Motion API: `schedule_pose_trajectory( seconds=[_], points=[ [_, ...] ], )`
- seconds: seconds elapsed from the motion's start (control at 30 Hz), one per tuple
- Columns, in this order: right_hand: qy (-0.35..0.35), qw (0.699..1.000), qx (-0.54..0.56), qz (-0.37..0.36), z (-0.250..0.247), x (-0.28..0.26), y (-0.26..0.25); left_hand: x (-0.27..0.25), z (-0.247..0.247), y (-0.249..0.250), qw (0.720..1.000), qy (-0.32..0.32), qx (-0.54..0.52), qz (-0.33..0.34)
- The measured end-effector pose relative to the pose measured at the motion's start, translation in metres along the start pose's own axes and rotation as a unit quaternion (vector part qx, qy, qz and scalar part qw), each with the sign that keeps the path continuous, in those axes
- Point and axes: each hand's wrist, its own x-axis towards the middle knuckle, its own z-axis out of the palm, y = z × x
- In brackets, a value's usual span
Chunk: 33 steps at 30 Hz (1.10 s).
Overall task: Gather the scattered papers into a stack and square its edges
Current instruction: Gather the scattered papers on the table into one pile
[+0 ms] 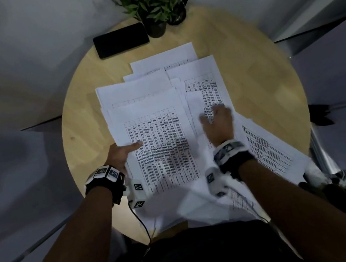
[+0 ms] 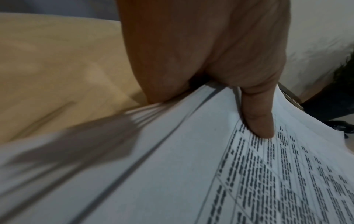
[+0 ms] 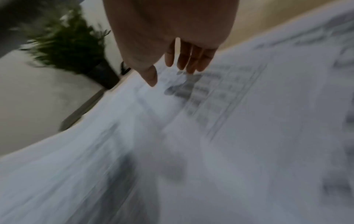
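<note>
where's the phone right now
In the head view the phone lies flat at the table's far edge, left of centre, just left of the potted plant and beyond the papers, clear of both hands.

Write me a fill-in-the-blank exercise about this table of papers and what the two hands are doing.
1. The left hand pinches the edge of a bundle of papers, its ____ lying on top of the printed sheet.
2. The right hand reaches over the sheets with its fingers ____.
3. The black phone lies on the round table beside the potted ____.
4. The sheets are printed with ____ of text.

Missing words: thumb; spread; plant; tables
</note>
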Motion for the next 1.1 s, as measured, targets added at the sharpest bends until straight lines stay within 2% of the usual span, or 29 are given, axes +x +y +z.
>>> schedule_pose_trajectory(
  seconds=[0.03, 0.1, 0.27, 0.37, 0.43, 0.57, 0.77, 0.83, 0.9, 1.0, 1.1],
  points=[
    [0.018, 0.998, -0.051, 0.035, -0.013, 0.019, 0.01, 0.001, 0.0, -0.001, 1.0, 0.0, -0.004, -0.001],
    [0.005, 0.99, -0.107, 0.09, -0.037, 0.048, 0.021, 0.001, 0.0, -0.001, 1.0, -0.008, -0.015, 0.0],
    [-0.157, 0.985, -0.075, 0.005, -0.046, 0.076, 0.018, 0.001, -0.002, -0.003, 0.998, -0.036, -0.041, -0.019],
    [-0.181, 0.981, -0.063, 0.011, -0.042, 0.072, 0.011, 0.0, -0.003, -0.003, 0.999, -0.022, -0.035, -0.01],
    [-0.163, 0.982, -0.089, 0.024, -0.046, 0.069, 0.009, 0.001, -0.003, -0.005, 1.0, -0.008, -0.03, -0.003],
    [-0.08, 0.991, -0.103, 0.026, -0.079, 0.056, -0.006, 0.0, -0.003, -0.002, 1.0, 0.008, -0.016, -0.016],
    [0.042, 0.992, -0.072, -0.097, -0.169, 0.031, -0.038, 0.0, -0.002, 0.003, 0.998, 0.033, 0.021, -0.042],
    [0.049, 0.992, -0.029, -0.113, -0.196, 0.017, -0.047, -0.002, -0.004, 0.003, 0.998, 0.037, 0.02, -0.043],
    [0.026, 0.991, 0.047, -0.12, -0.209, 0.01, -0.049, -0.002, -0.006, 0.001, 0.998, 0.038, 0.016, -0.048],
    [-0.048, 0.988, 0.067, -0.129, -0.182, 0.01, -0.042, -0.008, -0.002, 0.008, 0.998, 0.025, -0.001, -0.049],
    [-0.125, 0.985, 0.057, -0.102, -0.101, 0.002, -0.032, -0.017, -0.001, 0.012, 0.995, -0.003, -0.083, -0.058]
  ],
)
